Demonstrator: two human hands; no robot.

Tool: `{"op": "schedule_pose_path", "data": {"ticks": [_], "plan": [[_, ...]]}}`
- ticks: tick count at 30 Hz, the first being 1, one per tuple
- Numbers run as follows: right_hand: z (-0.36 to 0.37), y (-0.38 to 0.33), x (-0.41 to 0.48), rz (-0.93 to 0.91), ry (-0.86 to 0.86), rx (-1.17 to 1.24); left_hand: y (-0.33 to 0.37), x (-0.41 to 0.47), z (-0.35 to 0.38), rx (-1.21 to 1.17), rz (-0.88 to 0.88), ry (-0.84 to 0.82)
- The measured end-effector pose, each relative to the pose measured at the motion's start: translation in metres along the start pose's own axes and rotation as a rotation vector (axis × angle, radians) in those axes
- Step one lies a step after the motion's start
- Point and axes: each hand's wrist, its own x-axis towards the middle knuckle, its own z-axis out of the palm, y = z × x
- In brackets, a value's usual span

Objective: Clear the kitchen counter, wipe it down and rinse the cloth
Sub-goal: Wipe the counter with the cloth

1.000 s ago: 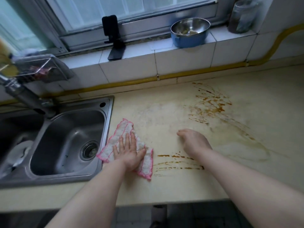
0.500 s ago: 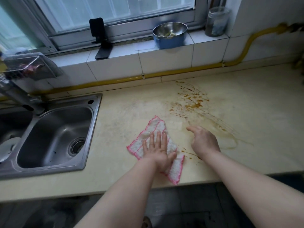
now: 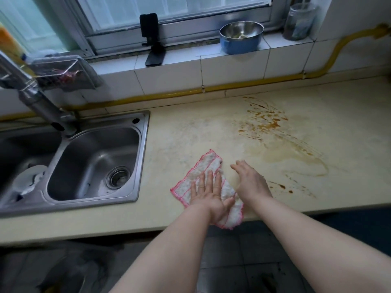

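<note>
While your left hand (image 3: 208, 197) lies flat, fingers straight, on the cloth (image 3: 208, 164) at the front edge of the counter (image 3: 190, 132) and your right hand (image 3: 250, 182) sits loose-fingered beside it, push firmly toward the brown stains (image 3: 266, 121).

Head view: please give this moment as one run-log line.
step: wiping | left hand: flat on pink-edged cloth | right hand: rests on counter beside cloth | brown stains: unwiped

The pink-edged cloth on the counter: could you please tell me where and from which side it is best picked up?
The cloth lies flat on the counter, with the left hand pressing flat on its near half. Its far corner, toward the window, is uncovered, so I would probably pinch that corner from above, coming in from the far side.
</note>
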Motion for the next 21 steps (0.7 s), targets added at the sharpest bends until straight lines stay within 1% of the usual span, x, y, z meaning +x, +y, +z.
{"op": "schedule_pose_path", "data": {"ticks": [2, 4, 5, 6, 7, 8, 9, 10, 12, 15, 18, 21], "plan": [[0.011, -0.016, -0.008, -0.020, -0.019, 0.007, -0.020, -0.007, 0.000, 0.010, -0.003, -0.018], [0.019, -0.031, -0.014, -0.035, -0.022, 0.012, -0.038, -0.009, -0.008, -0.057, 0.076, -0.021], [0.022, -0.037, -0.016, -0.045, -0.024, 0.018, -0.044, -0.010, -0.016, -0.179, 0.148, 0.030], [0.027, -0.044, -0.019, -0.060, -0.031, 0.020, -0.055, -0.012, -0.025, -0.343, 0.187, 0.131], [0.032, -0.051, -0.020, -0.085, -0.041, 0.011, -0.066, -0.013, -0.036, -0.468, 0.151, 0.275], [0.039, -0.057, -0.021, -0.116, -0.056, -0.012, -0.080, -0.016, -0.046, -0.503, 0.052, 0.420], [0.046, -0.065, -0.023, -0.146, -0.081, -0.053, -0.096, -0.022, -0.055, -0.466, -0.057, 0.517], [0.054, -0.072, -0.023, -0.174, -0.111, -0.103, -0.110, -0.026, -0.060, -0.405, -0.133, 0.550], [0.068, -0.082, -0.022, -0.225, -0.175, -0.207, -0.130, -0.036, -0.066, -0.306, -0.191, 0.479], [0.080, -0.090, -0.020, -0.251, -0.269, -0.322, -0.143, -0.040, -0.062, -0.206, -0.202, 0.375], [0.080, -0.087, -0.020, -0.232, -0.307, -0.334, -0.145, -0.036, -0.060, -0.123, -0.169, 0.351], [0.074, -0.077, -0.024, -0.179, -0.301, -0.340, -0.129, -0.033, -0.056, -0.056, -0.100, 0.270]]}}
